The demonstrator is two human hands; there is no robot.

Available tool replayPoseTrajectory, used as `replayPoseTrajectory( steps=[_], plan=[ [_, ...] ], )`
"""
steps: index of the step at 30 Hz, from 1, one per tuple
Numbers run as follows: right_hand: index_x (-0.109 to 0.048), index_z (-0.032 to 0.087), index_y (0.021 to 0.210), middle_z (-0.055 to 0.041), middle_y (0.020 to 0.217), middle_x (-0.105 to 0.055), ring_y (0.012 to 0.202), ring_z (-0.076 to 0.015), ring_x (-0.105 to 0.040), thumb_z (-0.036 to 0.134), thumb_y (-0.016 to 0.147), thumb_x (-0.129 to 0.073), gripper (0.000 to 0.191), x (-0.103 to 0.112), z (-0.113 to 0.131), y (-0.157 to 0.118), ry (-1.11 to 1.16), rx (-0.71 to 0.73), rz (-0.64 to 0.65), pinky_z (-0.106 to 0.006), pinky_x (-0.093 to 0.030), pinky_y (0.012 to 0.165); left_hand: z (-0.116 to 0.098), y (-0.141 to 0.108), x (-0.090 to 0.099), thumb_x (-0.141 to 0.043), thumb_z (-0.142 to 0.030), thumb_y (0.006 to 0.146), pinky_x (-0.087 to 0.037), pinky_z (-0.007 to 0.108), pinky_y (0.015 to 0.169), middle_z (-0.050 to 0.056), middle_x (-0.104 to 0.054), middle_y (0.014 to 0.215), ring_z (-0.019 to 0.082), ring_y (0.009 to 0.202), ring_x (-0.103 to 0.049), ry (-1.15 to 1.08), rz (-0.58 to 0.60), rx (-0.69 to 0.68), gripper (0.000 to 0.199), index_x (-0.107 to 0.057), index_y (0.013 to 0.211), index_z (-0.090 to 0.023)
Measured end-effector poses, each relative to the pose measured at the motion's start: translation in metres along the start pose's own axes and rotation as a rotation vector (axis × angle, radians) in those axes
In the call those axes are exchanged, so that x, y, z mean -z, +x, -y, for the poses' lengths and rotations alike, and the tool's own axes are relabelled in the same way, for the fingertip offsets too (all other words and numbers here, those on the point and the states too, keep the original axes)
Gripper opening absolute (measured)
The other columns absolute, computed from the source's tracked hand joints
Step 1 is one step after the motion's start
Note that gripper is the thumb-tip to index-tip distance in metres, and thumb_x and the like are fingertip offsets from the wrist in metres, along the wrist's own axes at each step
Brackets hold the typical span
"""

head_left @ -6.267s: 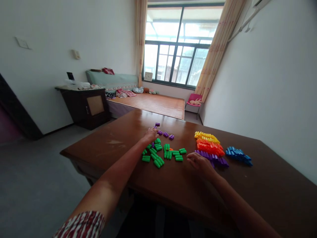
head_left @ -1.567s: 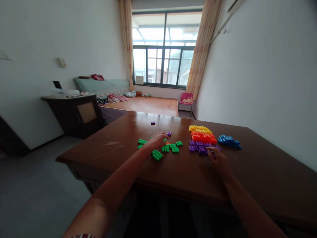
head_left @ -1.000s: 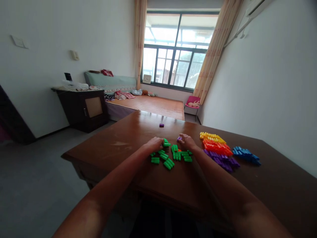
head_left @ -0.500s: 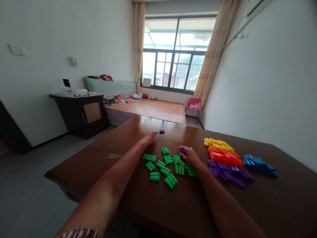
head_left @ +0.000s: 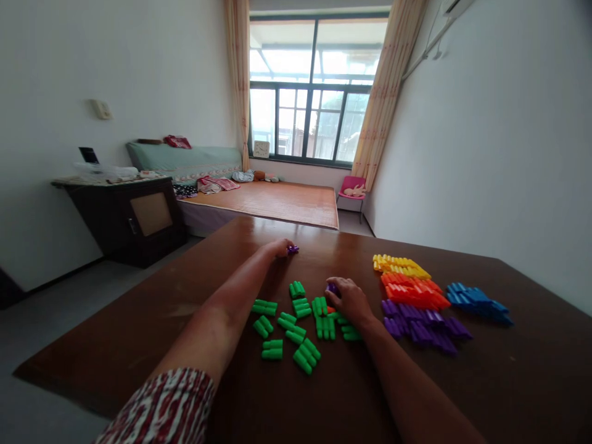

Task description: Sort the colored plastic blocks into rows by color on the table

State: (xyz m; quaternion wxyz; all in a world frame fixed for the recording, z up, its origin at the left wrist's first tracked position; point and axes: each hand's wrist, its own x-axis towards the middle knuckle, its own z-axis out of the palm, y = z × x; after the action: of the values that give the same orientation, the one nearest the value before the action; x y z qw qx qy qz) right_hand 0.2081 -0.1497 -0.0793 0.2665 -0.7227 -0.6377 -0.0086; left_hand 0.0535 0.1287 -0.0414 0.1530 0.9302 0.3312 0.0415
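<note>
Far out on the brown table, my left hand (head_left: 281, 248) has its fingers closed on a purple piece (head_left: 293, 249). My right hand (head_left: 349, 299) is closed around another purple piece (head_left: 332, 288), just right of the green pieces. Several green pieces (head_left: 296, 333) lie scattered in small groups between my forearms. A bit of an orange piece (head_left: 330, 309) shows beside the green ones, partly hidden by my right hand. To the right are piles of yellow pieces (head_left: 401, 266), orange pieces (head_left: 415, 291), purple pieces (head_left: 420, 324) and blue pieces (head_left: 478, 302).
The table (head_left: 194, 271) spans the foreground. Beyond its far edge is a bed (head_left: 296, 200) with cloths on it. A dark cabinet (head_left: 152, 213) stands at the left, and a pink chair (head_left: 352, 185) is near the window.
My left hand has reached the purple piece that lay apart at the far side. My right hand still holds its purple piece. The camera view has shifted to the right.
</note>
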Motion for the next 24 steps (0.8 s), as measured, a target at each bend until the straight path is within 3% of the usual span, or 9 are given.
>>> replayPoseTrajectory(
  steps=[3,6,8,11,16,20,24],
  plan=[
    [-0.063,0.027,0.113,-0.0047,0.114,-0.068,0.107,-0.0229,-0.058,0.034,0.086,-0.058,0.028,0.000,0.000,0.000,0.005,0.003,-0.002,-0.035,-0.045,0.089,0.000,-0.011,0.009,-0.068,-0.008,0.062,-0.055,0.023,0.067,0.004,-0.072,0.104,0.014,0.073,-0.068,-0.163,0.115,0.020,0.065,-0.059,0.125,-0.021],
    [-0.064,0.027,0.112,-0.0046,0.113,-0.069,0.106,-0.0232,-0.059,0.034,0.085,-0.058,0.028,0.000,0.000,0.001,0.005,-0.025,-0.011,-0.035,-0.046,0.088,0.001,-0.024,0.008,-0.064,-0.009,0.070,-0.054,0.020,0.064,0.007,-0.071,0.104,0.012,0.069,-0.067,-0.290,0.022,0.136,0.051,-0.062,0.121,-0.016],
    [-0.064,0.026,0.112,-0.0047,0.113,-0.069,0.104,-0.0232,-0.060,0.035,0.085,-0.058,0.029,0.000,0.001,0.001,0.008,-0.046,-0.012,-0.035,-0.046,0.087,-0.002,-0.030,0.001,-0.061,-0.011,0.077,-0.053,0.019,0.062,0.007,-0.071,0.097,0.011,0.066,-0.066,-0.267,-0.058,0.209,0.036,-0.066,0.112,-0.014],
    [-0.064,0.026,0.112,-0.0054,0.113,-0.069,0.103,-0.0231,-0.060,0.035,0.084,-0.059,0.029,0.000,0.000,0.001,0.008,-0.048,-0.011,-0.035,-0.046,0.086,-0.014,-0.031,-0.017,-0.060,-0.022,0.084,-0.052,0.019,0.061,0.005,-0.071,0.087,0.011,0.063,-0.065,-0.251,-0.086,0.246,0.023,-0.067,0.104,-0.015],
    [-0.065,0.025,0.111,-0.0058,0.108,-0.070,0.100,-0.0227,-0.062,0.037,0.085,-0.057,0.029,0.001,-0.003,0.001,0.004,-0.046,-0.010,-0.034,-0.047,0.085,-0.032,-0.022,-0.024,-0.042,-0.039,0.097,-0.053,0.020,0.060,0.009,-0.071,0.084,0.012,0.063,-0.066,-0.283,-0.076,0.253,0.039,-0.065,0.104,-0.008],
    [-0.065,0.025,0.111,-0.0060,0.106,-0.070,0.098,-0.0218,-0.063,0.039,0.086,-0.056,0.030,0.001,-0.008,0.003,0.031,-0.082,-0.018,-0.033,-0.048,0.085,-0.032,-0.018,-0.013,-0.056,-0.027,0.087,-0.055,0.025,0.074,0.011,-0.070,0.102,0.017,0.082,-0.068,-0.234,-0.102,0.205,0.032,-0.064,0.114,-0.011],
    [-0.066,0.025,0.110,-0.0061,0.105,-0.070,0.096,-0.0220,-0.064,0.040,0.086,-0.056,0.030,-0.001,-0.011,0.004,0.042,-0.084,-0.022,-0.033,-0.048,0.084,-0.033,-0.017,-0.015,-0.070,-0.016,0.068,-0.047,0.027,0.096,0.004,-0.068,0.115,0.021,0.107,-0.062,-0.143,-0.048,0.043,0.049,-0.067,0.117,-0.019]
  ],
)
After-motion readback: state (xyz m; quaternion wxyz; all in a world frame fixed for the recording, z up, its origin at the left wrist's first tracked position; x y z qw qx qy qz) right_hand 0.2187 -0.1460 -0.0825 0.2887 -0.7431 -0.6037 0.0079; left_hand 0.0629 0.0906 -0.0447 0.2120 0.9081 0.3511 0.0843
